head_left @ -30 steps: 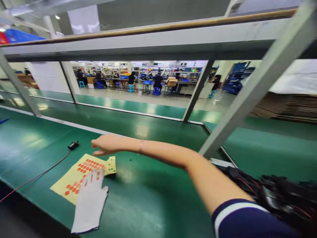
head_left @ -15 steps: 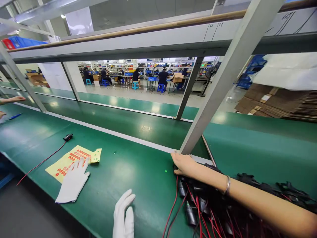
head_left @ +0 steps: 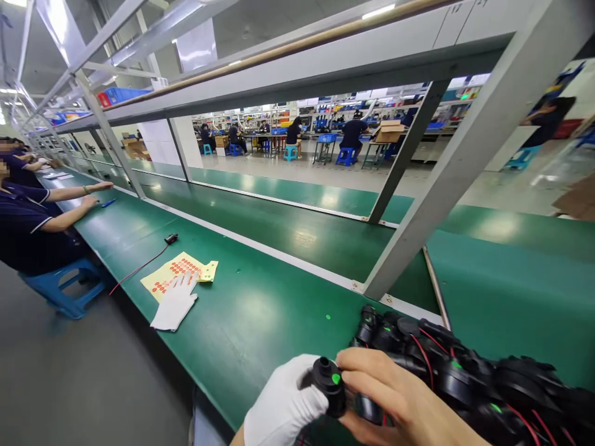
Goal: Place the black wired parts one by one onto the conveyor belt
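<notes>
My left hand (head_left: 287,399), in a white glove, grips a black cylindrical part (head_left: 329,384) with a green dot on it, near the bottom centre. My bare right hand (head_left: 390,390) is closed on the same part's right side, its fingers curled round black plastic. Just beyond and to the right lies a pile of black parts (head_left: 455,375) with green dots and red wires. A loose white glove (head_left: 174,303) rests partly on a yellow sticker sheet (head_left: 158,279) to the left. Behind the sheet is a single black part (head_left: 171,238) with a red wire.
A slanted grey post (head_left: 418,210) rises from the green bench (head_left: 251,310) behind the pile. A co-worker (head_left: 23,210) sits at far left with both arms on the bench, near a blue pen (head_left: 108,202). A long shelf (head_left: 297,74) runs overhead.
My right hand has come back from the pile's far end towards my left hand. Both hands now meet at the black part. The view has turned left, showing the co-worker's body.
</notes>
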Motion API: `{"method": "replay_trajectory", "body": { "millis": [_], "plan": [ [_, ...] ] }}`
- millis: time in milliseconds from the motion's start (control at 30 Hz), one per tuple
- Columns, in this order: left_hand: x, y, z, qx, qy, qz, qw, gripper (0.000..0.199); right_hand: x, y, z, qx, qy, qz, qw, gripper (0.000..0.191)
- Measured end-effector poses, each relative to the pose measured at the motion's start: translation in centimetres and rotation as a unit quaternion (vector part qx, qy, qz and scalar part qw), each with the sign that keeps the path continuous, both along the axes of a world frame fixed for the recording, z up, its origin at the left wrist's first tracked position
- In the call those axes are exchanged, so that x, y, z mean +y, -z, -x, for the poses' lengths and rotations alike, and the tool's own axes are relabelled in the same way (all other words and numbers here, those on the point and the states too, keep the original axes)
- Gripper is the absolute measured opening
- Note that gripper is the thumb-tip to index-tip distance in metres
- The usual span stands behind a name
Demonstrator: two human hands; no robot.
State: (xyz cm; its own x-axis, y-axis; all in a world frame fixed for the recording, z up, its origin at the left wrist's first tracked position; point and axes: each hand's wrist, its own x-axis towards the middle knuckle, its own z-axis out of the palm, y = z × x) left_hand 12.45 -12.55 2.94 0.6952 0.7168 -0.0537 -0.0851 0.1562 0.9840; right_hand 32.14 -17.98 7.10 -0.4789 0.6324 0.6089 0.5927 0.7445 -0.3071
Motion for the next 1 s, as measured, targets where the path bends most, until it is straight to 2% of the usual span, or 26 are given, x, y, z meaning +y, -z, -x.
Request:
{"method": "replay_trajectory", "body": {
  "millis": [133,233,300,433,533,600,667,733,800,867,900,967,1000],
  "plan": [
    [-0.5,0.4,0.3,0.022,-0.008,0.002,1.000,0.055,-0.5,0.1,-0.1,-0.004,0.010,-0.001,1.000,0.063],
    [-0.6,0.1,0.3,0.015,0.002,-0.004,1.000,0.055,-0.7,-0.2,-0.4,-0.008,-0.006,0.024,1.000,0.076],
    [-0.6,-0.3,0.3,0.018,0.014,-0.010,1.000,0.054,-0.8,-0.5,-0.5,0.000,-0.015,0.032,0.999,0.078],
    [-0.9,-1.2,0.0,0.051,0.019,-0.013,0.998,0.055,-0.7,-0.6,-0.3,0.022,-0.019,0.047,0.998,0.071],
    [-1.5,-1.1,-0.7,0.000,0.049,0.066,0.997,0.064,-0.6,0.5,0.2,0.085,0.025,0.127,0.988,0.052],
    [-2.1,-0.2,-1.6,-0.079,0.057,0.178,0.979,0.066,-0.6,1.5,0.5,0.137,0.087,0.227,0.960,0.041],
    [-2.7,1.2,-2.7,-0.145,0.037,0.306,0.940,0.066,-0.4,2.3,0.7,0.198,0.116,0.349,0.909,0.031],
    [-3.1,2.8,-3.8,-0.171,0.035,0.413,0.894,0.072,-0.1,2.8,0.8,0.272,0.091,0.447,0.848,0.020],
    [-3.5,4.1,-4.5,-0.171,0.048,0.486,0.856,0.084,0.3,3.1,0.7,0.329,0.057,0.499,0.800,0.037],
    [-3.9,4.7,-5.1,-0.179,0.041,0.536,0.824,0.092,0.5,3.3,0.6,0.352,0.048,0.515,0.780,0.057],
    [-4.0,4.9,-5.2,-0.189,0.028,0.551,0.812,0.094,0.5,3.3,0.5,0.354,0.048,0.518,0.777,0.062],
    [-4.2,4.9,-5.6,-0.202,0.006,0.558,0.805,0.093,0.5,3.5,0.3,0.355,0.048,0.523,0.773,0.063],
    [-4.3,5.0,-5.7,-0.201,0.004,0.551,0.810,0.092,0.5,3.7,0.3,0.360,0.046,0.523,0.771,0.061]
  ]
}}
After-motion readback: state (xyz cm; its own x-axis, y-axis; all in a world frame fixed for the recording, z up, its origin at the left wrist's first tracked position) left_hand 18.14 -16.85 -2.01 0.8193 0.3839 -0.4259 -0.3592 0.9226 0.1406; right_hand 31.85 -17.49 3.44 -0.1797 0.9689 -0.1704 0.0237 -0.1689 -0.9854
